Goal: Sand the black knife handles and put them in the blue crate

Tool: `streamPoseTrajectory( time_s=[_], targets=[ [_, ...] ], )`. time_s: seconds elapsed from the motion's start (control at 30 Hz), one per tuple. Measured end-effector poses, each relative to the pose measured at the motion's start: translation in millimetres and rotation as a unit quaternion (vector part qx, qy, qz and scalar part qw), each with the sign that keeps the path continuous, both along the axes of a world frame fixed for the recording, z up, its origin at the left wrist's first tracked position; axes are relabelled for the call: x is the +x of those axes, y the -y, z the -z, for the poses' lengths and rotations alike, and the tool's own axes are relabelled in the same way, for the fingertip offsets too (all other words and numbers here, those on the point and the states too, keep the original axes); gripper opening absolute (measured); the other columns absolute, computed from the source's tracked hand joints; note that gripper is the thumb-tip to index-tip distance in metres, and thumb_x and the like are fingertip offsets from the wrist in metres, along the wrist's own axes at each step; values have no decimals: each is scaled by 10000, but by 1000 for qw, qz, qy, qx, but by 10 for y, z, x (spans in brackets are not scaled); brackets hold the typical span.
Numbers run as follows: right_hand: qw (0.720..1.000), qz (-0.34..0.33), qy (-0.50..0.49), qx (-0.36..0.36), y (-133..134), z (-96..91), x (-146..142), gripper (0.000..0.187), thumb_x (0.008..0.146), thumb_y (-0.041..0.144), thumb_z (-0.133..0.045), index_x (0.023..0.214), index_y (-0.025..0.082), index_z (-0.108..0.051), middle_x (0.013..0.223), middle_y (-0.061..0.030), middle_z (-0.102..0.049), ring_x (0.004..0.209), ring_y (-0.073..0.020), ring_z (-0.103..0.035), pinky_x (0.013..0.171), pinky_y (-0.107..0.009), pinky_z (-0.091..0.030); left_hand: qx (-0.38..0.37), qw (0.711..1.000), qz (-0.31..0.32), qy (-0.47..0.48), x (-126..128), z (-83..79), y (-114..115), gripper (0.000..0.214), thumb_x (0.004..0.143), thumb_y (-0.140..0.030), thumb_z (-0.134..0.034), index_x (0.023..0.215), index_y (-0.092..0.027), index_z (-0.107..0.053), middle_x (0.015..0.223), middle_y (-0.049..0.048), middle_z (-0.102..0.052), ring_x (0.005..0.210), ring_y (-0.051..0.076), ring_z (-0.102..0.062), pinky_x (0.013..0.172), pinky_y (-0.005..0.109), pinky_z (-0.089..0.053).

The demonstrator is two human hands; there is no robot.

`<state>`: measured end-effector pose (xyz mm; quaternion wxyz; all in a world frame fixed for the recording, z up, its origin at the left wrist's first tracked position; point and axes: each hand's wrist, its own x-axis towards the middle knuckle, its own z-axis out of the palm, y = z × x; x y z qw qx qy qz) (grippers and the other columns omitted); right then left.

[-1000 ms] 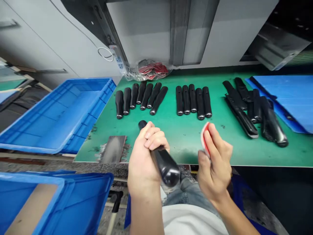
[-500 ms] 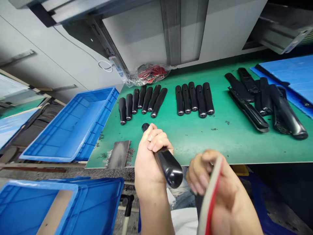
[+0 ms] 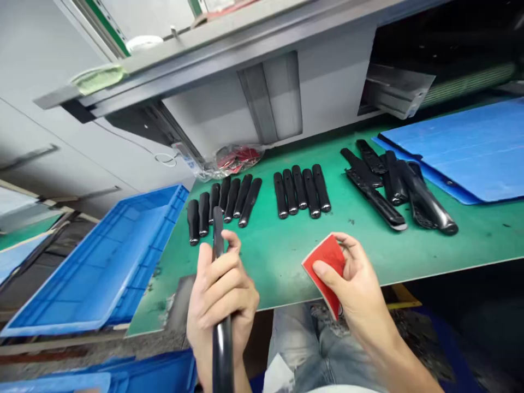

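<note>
My left hand [image 3: 223, 297] is wrapped round a glossy black plastic handle [image 3: 223, 349], held upright in front of the table's near edge. The handle's narrow end rises above my fingers. In my right hand [image 3: 354, 273] is a thin, flexible red pad [image 3: 331, 256] with a pale edge, pinched between thumb and fingers and apart from the handle. Beyond my hands, several similar black handles lie in a left group [image 3: 241, 197] and a middle group [image 3: 303, 191]. A looser pile of black plastic parts [image 3: 393, 183] lies to the right.
The green tabletop [image 3: 270, 262] carries a dark grey flat piece [image 3: 179, 300] at its front left corner. A clear bag of red pieces [image 3: 239, 158] lies at the back. Blue sheets [image 3: 458, 147] lie at right. A blue crate [image 3: 102, 273] stands left; a metal shelf [image 3: 229, 54] overhangs the back.
The handle in my left hand has turned from slanting to nearly upright, and that hand is lower and further left. My right hand has turned, bringing the pad's red face into view. The view has shifted.
</note>
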<state>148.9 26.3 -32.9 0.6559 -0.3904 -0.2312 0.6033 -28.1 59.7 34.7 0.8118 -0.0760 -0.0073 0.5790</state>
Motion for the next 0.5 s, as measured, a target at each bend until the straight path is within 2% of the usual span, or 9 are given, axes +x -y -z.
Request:
streamPoseTrajectory(
  time_s=[0.07, 0.13, 0.2, 0.23, 0.27, 0.33, 0.4, 0.5],
  targets=[
    [999, -28, -14, 10, 42, 122, 20, 738, 840, 584, -830, 1434, 342, -465, 1181, -64, -567, 895, -199, -595, 756, -292, -559, 33, 993, -12, -113, 44, 43, -12, 208, 1062, -372, -427, 1090, -185, -515, 612, -62, -564, 556, 106, -596, 441, 150, -498],
    [996, -66, -13, 60, 85, 286, -11, 627, 943, 646, -674, 1454, 358, -455, 1210, -76, -561, 723, -157, -568, 584, -255, -531, 18, 975, -18, -222, 163, 90, -59, 273, 1066, -392, -388, 1031, -170, -542, 640, -33, -572, 563, 118, -596, 438, 184, -503],
    [987, -74, 37, 139, 98, 424, -68, 507, 997, 664, -551, 1408, 369, -519, 1178, -86, -587, 576, -138, -507, 455, -252, -473, -13, 957, -2, -291, 349, 113, -106, 334, 1082, -356, -319, 1131, -142, -570, 623, -48, -509, 473, 86, -538, 368, 159, -433],
    [981, -64, 72, 171, 97, 460, -93, 454, 995, 657, -555, 1344, 368, -579, 1145, -85, -609, 559, -143, -504, 447, -264, -472, -27, 947, 5, -319, 452, 110, -121, 345, 1086, -327, -306, 1207, -136, -567, 612, -61, -479, 438, 71, -512, 341, 143, -396],
    [973, -56, 108, 196, 96, 467, -108, 409, 969, 656, -601, 1252, 363, -644, 1095, -79, -634, 575, -157, -520, 470, -280, -491, -42, 938, 7, -343, 549, 97, -128, 349, 1087, -304, -309, 1267, -138, -557, 604, -71, -458, 412, 62, -492, 325, 135, -374],
    [958, -49, 164, 230, 119, 404, -88, 378, 831, 663, -767, 1057, 363, -725, 985, -53, -673, 662, -195, -563, 563, -317, -535, -71, 929, 1, -363, 687, 57, -138, 348, 1086, -271, -327, 1317, -121, -539, 604, -82, -445, 382, 47, -465, 310, 131, -360],
    [948, -49, 214, 230, 192, 291, 15, 332, 761, 633, -820, 980, 397, -738, 946, -11, -698, 728, -212, -582, 608, -325, -546, -82, 932, 11, -353, 688, 35, -197, 345, 1086, -232, -325, 1325, -79, -521, 613, -82, -462, 389, 39, -478, 324, 126, -388],
    [953, -1, 263, 152, 344, 173, 337, 260, 945, 596, -609, 1067, 394, -718, 1048, 2, -699, 791, -186, -608, 647, -301, -556, -62, 925, 14, -374, 440, 146, -518, 331, 1072, -182, -289, 1240, -98, -562, 630, -58, -524, 413, 48, -524, 333, 118, -435]
  ],
)
